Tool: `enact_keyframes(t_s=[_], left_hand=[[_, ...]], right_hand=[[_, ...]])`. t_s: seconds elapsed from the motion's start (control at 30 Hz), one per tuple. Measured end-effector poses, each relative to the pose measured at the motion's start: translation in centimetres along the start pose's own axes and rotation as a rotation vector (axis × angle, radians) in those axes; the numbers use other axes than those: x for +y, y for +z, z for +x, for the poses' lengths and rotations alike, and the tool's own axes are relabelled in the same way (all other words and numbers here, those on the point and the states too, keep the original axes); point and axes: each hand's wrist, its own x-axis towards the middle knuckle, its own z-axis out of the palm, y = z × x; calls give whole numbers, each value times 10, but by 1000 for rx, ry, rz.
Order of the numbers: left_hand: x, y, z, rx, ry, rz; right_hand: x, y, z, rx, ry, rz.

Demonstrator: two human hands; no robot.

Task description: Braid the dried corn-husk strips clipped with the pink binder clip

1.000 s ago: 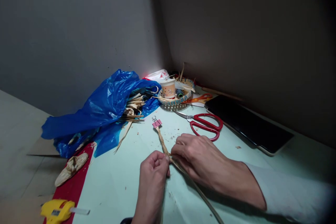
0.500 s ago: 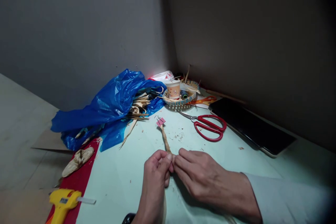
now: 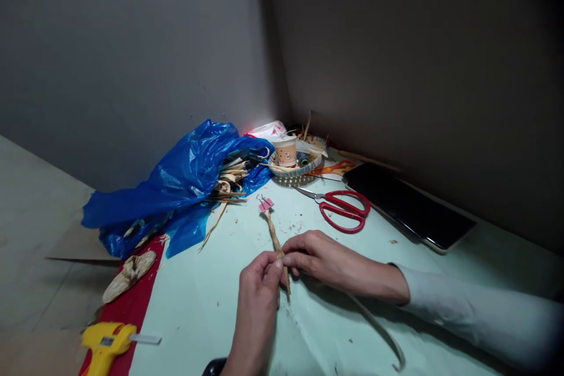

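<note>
The fingers of the left hand (image 3: 258, 282) and of the right hand (image 3: 319, 258) are meeting on one thin twisted strip (image 3: 275, 241) of dry, straw-coloured husk. Both are pressing together in a pinch at nearly the same spot on it, the left thumb and forefinger just on the near side, the right ones touching them from the right. The long axis of the strip is running away from the fingers, toward the back of the bench (image 3: 211, 305) and slightly to the left. Its far end is sitting in a small pink clip (image 3: 265, 205), which is lying flat on the bench. Its near end is sticking out a little below the pinch. A loose flat strand (image 3: 383, 335) is curving away under the right wrist.

Right of the clip, red scissors (image 3: 346, 211) are lying with the blades closed. Left of the clip, a crinkled blue plastic bag (image 3: 176, 182) is spilling more dry husks. Behind the clip, a woven basket (image 3: 295, 169) is holding a paper cup (image 3: 285, 151). Far left and near of the clip, a yellow glue gun (image 3: 106, 343) is lying on a red sheet.
</note>
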Motion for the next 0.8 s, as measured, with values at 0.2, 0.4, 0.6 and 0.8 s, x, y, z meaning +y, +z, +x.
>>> enact_keyframes(t_s=[0.2,0.4,0.6,0.8], left_hand=[[7,1,-7,83,104,414],[-3,-2,-11,213,344,888],[-13,13,-17,380,731,1243],[-15,29,-20,466,878,1569]], right_hand=[[8,5,6,141,49,-20],[6,14,3,218,53,-101],[3,11,2,119,16,72],[7,4,4,10,31,313]])
